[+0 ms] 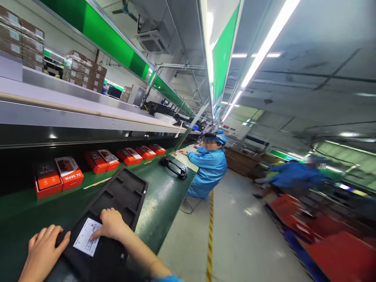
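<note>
A black tray (116,196) with recessed compartments lies at a slant on the green bench. On its near part rests a white printed sheet (87,237), with small text and codes. My right hand (113,224) lies over the tray, its thumb on the right side of the sheet and its other fingers bent, apart from the thumb. Beside the tray's left edge is my left hand (45,250), fingers and thumb apart, the thumb reaching the edge. A ring shows on one left finger. Nothing is visibly held in either hand.
Red-and-black boxes marked WAVE 7C (70,172) stand in a row along the back of the bench (158,196). A black headset (174,168) lies farther along. A seated co-worker (208,164) in blue is beyond it. Red panels (343,254) are at right.
</note>
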Action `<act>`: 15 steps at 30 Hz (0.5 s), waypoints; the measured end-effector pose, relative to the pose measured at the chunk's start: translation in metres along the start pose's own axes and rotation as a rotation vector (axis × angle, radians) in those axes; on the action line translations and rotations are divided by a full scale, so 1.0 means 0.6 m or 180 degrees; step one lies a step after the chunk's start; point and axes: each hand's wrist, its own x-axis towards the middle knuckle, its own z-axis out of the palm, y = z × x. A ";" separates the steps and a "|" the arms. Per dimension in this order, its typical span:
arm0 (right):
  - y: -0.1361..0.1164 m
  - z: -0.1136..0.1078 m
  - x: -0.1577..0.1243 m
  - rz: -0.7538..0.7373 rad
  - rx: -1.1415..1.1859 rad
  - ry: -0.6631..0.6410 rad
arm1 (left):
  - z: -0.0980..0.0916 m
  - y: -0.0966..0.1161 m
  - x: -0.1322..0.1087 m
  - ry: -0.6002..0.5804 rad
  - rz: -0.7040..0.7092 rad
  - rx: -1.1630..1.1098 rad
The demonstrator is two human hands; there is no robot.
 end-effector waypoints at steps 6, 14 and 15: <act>0.024 0.035 0.012 0.0447 0.0926 -0.0021 | 0.007 -0.022 -0.010 0.0287 0.0359 0.0380; 0.058 -0.036 -0.022 -0.0655 0.2776 -0.0579 | 0.010 -0.017 -0.005 0.0342 0.0385 0.0303; 0.054 -0.052 -0.010 -0.0866 0.3255 -0.0557 | 0.015 -0.018 -0.006 0.0392 0.0445 0.0380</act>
